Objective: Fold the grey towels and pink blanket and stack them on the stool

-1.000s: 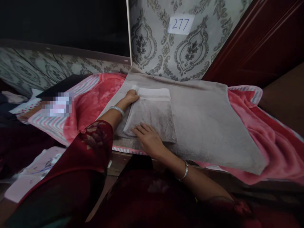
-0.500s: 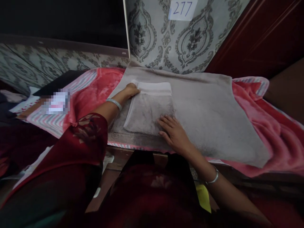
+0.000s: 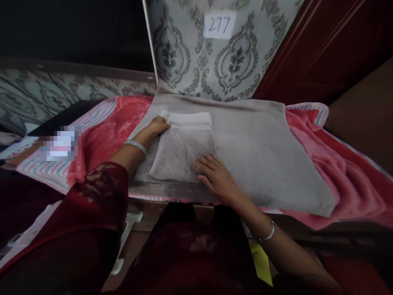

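Note:
A grey towel (image 3: 184,153), folded into a rough rectangle with a white band along its far end, lies on a larger grey cloth (image 3: 248,139). At the towel's far left corner, my left hand (image 3: 159,125) is closed, thumb and fingers pinching the edge. My right hand (image 3: 216,176) rests palm down with its fingers spread over the towel's near right corner. Part of that corner is hidden beneath it.
A red blanket (image 3: 107,131) with a striped border lies under the grey cloth. Behind are a patterned wall with a paper marked 277 (image 3: 220,25) and a dark screen (image 3: 73,37). A dark red wooden panel (image 3: 322,49) rises at right.
The camera view has shifted, so the whole scene sits slightly lower and further left. Both hands keep nearly the same places on the folded towel.

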Demonstrator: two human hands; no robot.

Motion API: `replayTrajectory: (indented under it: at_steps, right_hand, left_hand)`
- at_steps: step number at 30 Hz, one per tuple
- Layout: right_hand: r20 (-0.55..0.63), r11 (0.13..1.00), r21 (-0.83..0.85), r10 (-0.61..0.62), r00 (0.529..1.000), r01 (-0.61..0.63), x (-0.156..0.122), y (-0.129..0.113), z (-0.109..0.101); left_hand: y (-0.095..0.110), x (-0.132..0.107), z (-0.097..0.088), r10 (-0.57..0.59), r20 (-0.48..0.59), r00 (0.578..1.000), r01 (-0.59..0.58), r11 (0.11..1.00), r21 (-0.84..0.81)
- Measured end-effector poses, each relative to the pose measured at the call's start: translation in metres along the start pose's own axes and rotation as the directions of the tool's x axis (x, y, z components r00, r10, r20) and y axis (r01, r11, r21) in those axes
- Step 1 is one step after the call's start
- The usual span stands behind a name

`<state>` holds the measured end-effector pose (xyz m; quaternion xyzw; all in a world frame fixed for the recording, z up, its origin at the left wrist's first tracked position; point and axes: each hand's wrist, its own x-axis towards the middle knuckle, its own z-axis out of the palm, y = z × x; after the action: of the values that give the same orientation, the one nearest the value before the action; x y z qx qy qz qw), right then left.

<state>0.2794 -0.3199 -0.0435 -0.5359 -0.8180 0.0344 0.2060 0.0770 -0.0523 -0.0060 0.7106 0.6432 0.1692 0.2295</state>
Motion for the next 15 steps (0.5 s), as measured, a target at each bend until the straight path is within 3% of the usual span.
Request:
replayTrajectory:
  at_steps: [2, 8, 10, 12, 14, 15]
  right_hand:
    - [0.008, 0.999, -0.034, -0.009, 1.000, 0.010, 0.013, -0.004, -0.004]
    - [0.229, 0.993, -0.048, -0.098, 0.969, 0.112, 0.029, -0.016, 0.015]
    - [0.236, 0.993, -0.017, -0.107, 0.966, 0.114, 0.029, -0.014, 0.017]
    - [0.241, 0.992, 0.036, -0.126, 0.962, 0.121, 0.032, -0.011, 0.012]
    - [0.221, 0.993, 0.064, -0.114, 0.969, 0.102, 0.036, -0.005, 0.004]
    - [0.200, 0.994, 0.062, -0.097, 0.975, 0.086, 0.038, -0.003, 0.002]
  left_hand:
    - [0.001, -0.001, -0.002, 0.002, -0.010, 1.000, -0.002, 0.999, 0.036]
    - [0.007, -0.009, -0.003, 0.060, -0.107, 0.992, -0.046, 0.990, 0.132]
    - [0.014, -0.012, -0.002, 0.169, -0.155, 0.973, -0.133, 0.967, 0.219]
    - [0.026, -0.016, 0.003, 0.408, -0.094, 0.908, -0.356, 0.871, 0.338]
    - [0.041, -0.018, 0.012, 0.630, 0.105, 0.769, -0.617, 0.689, 0.380]
    - [0.048, -0.019, 0.018, 0.683, 0.206, 0.700, -0.704, 0.615, 0.355]
